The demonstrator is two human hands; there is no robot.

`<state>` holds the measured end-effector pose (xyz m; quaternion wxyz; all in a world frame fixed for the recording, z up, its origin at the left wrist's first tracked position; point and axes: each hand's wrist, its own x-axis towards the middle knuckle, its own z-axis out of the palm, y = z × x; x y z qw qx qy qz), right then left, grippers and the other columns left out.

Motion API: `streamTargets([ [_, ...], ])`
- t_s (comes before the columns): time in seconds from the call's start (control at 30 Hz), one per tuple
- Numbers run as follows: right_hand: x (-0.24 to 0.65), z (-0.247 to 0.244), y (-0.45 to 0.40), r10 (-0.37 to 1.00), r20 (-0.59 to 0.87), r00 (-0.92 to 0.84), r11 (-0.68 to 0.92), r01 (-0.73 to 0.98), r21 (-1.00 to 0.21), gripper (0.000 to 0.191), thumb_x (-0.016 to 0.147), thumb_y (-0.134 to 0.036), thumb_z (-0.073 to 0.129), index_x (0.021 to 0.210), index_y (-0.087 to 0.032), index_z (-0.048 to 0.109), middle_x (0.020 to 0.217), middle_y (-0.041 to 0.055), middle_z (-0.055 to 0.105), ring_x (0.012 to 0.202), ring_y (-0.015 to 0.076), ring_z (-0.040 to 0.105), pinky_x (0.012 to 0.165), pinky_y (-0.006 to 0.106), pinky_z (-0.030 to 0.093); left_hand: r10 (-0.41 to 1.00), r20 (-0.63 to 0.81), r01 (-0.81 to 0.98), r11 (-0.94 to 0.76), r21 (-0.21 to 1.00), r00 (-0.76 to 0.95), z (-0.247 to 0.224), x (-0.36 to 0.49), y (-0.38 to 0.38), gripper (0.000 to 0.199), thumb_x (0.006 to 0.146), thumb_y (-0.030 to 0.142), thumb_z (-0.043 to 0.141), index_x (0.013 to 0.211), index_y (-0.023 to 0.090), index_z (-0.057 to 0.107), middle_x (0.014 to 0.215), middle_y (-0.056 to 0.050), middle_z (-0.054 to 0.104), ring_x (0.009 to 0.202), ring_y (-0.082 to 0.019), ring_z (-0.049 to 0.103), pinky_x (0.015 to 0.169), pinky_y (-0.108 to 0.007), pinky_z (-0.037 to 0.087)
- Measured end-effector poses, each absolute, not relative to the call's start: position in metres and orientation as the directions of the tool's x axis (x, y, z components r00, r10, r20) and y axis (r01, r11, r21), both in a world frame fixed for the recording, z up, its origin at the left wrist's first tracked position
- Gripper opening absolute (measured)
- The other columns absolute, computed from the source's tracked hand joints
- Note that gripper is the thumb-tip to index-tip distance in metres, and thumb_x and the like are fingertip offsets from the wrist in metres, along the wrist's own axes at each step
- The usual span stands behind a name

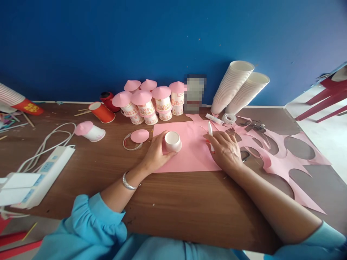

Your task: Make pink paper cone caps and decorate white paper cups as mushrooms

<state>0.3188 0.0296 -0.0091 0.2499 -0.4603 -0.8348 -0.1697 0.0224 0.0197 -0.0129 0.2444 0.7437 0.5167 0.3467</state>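
A white paper cup [172, 141] stands upside down on a sheet of pink paper [193, 157]. My left hand [158, 151] is wrapped round the cup's left and near side. On the right part of the sheet, my right hand [226, 150] holds a white marker [210, 130] between thumb and fingers, its tip pointing away from me. A pink paper disc [140, 135] lies partly over a ring of tape [127, 142], left of the sheet. Behind them stand several decorated cup towers [162, 104] with pink cone roofs.
Two tall stacks of white cups [231, 88] lean by the blue wall. Pink paper offcuts [279, 164], clear tape [229, 118] and scissors [245, 156] lie at right. A red cup [101, 112], a small roofed cup [93, 132] and a power strip [50, 177] are at left.
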Motion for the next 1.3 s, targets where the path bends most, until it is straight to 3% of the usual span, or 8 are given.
streamTargets([
  [0.13,0.311,-0.009,0.023,0.644,0.564,-0.517,0.627,0.779,-0.002,0.035,0.097,-0.006,0.056,0.127,-0.021,0.064,0.119,0.0114,0.076,0.118,0.0282,0.066,0.094,0.042,0.050,0.944,0.248,0.591,-0.330,0.736,0.219,-0.010,0.024,0.020,0.067,0.083,0.041,0.080,0.139,0.018,0.052,0.139,-0.018,0.062,0.131,-0.036,0.056,0.112,-0.055,0.046],
  [0.33,0.305,-0.009,0.019,0.594,0.585,-0.552,0.732,0.673,-0.108,0.035,0.097,-0.007,0.055,0.128,-0.023,0.062,0.114,0.0111,0.078,0.116,0.0277,0.069,0.098,0.046,0.056,0.962,0.239,0.499,-0.275,0.822,0.135,-0.002,0.023,0.016,0.057,0.083,0.046,0.079,0.128,0.018,0.058,0.127,-0.015,0.068,0.121,-0.032,0.062,0.106,-0.049,0.049],
  [0.47,0.304,-0.007,0.018,0.568,0.590,-0.573,0.761,0.639,-0.111,0.027,0.099,-0.012,0.056,0.124,-0.021,0.062,0.112,0.0129,0.078,0.110,0.0283,0.072,0.090,0.045,0.059,0.961,0.231,0.308,-0.269,0.913,0.154,0.006,0.023,0.009,0.053,0.087,0.044,0.075,0.129,0.017,0.058,0.127,-0.013,0.067,0.120,-0.030,0.062,0.107,-0.045,0.048],
  [0.63,0.305,-0.013,0.017,0.627,0.523,-0.577,0.741,0.650,-0.171,0.029,0.099,-0.009,0.052,0.122,-0.021,0.063,0.111,0.0126,0.079,0.097,0.0254,0.075,0.074,0.036,0.060,0.973,0.041,0.006,-0.044,0.999,0.229,0.011,0.032,0.000,0.055,0.088,0.048,0.074,0.131,0.018,0.059,0.121,-0.011,0.069,0.115,-0.027,0.063,0.099,-0.040,0.053],
  [0.77,0.307,-0.015,0.017,0.659,0.507,-0.555,0.728,0.641,-0.243,0.037,0.096,-0.003,0.046,0.120,-0.022,0.065,0.107,0.0105,0.080,0.090,0.0230,0.076,0.079,0.036,0.061,0.950,-0.079,-0.238,0.156,0.959,0.302,0.016,0.042,0.000,0.049,0.089,0.045,0.069,0.129,0.017,0.061,0.124,-0.014,0.071,0.112,-0.028,0.066,0.090,-0.038,0.055],
  [0.9,0.307,-0.011,0.017,0.661,0.517,-0.545,0.731,0.624,-0.277,0.029,0.100,-0.010,0.046,0.119,-0.022,0.065,0.106,0.0118,0.080,0.090,0.0238,0.076,0.082,0.038,0.061,0.921,-0.180,-0.393,0.316,0.863,0.345,0.024,0.048,0.005,0.045,0.091,0.039,0.063,0.130,0.015,0.060,0.121,-0.016,0.074,0.108,-0.029,0.070,0.085,-0.041,0.056],
  [1.03,0.308,-0.012,0.016,0.659,0.535,-0.529,0.719,0.651,-0.242,0.028,0.101,-0.010,0.046,0.121,-0.020,0.063,0.107,0.0123,0.080,0.089,0.0230,0.077,0.071,0.032,0.059,0.889,-0.230,-0.433,0.401,0.807,0.395,0.025,0.054,0.011,0.045,0.089,0.038,0.068,0.127,0.016,0.060,0.119,-0.014,0.074,0.108,-0.030,0.072,0.091,-0.045,0.057],
  [1.3,0.307,-0.013,0.016,0.681,0.557,-0.475,0.699,0.649,-0.300,0.026,0.104,-0.015,0.047,0.122,-0.023,0.064,0.104,0.0097,0.079,0.090,0.0234,0.077,0.071,0.032,0.058,0.884,-0.175,-0.460,0.384,0.801,0.433,0.005,0.060,0.017,0.054,0.083,0.050,0.080,0.121,0.016,0.064,0.109,-0.011,0.072,0.094,-0.020,0.068,0.076,-0.031,0.055],
])
